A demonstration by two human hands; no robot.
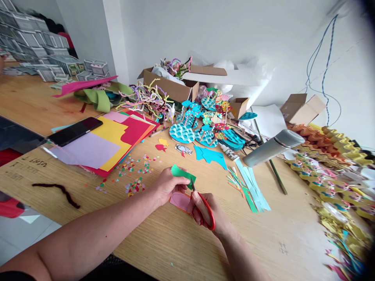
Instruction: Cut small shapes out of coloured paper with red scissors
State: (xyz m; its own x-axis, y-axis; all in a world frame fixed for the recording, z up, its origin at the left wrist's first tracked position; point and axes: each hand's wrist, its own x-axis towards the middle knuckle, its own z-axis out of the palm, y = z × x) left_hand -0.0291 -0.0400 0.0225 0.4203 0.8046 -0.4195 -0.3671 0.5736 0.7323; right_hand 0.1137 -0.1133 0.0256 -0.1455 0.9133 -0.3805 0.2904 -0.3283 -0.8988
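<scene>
My left hand (pixel 167 185) pinches a piece of green paper (pixel 183 175) between thumb and fingers, above the wooden table. In my right hand (pixel 215 210) is a pair of scissors with red handles (pixel 211 218); the blades meet the right edge of the green paper. Beneath both hands lies a pink paper piece (pixel 179 201) with an orange border and a drawn curved outline. Just beyond the hands are a red paper fish (pixel 160 147), a yellow paper fish (pixel 164 142) and a small black-and-white printed cutout (pixel 183 149).
Coloured paper sheets (pixel 108 144) with a black phone (pixel 75 130) on them lie left. Paper dots (pixel 134 187) are scattered nearby. A grey bottle (pixel 272 148) lies right, beside blue strips (pixel 254 187). Blue fish crafts (pixel 181 133), pipe cleaners (pixel 146 95) and boxes (pixel 172 88) fill the back.
</scene>
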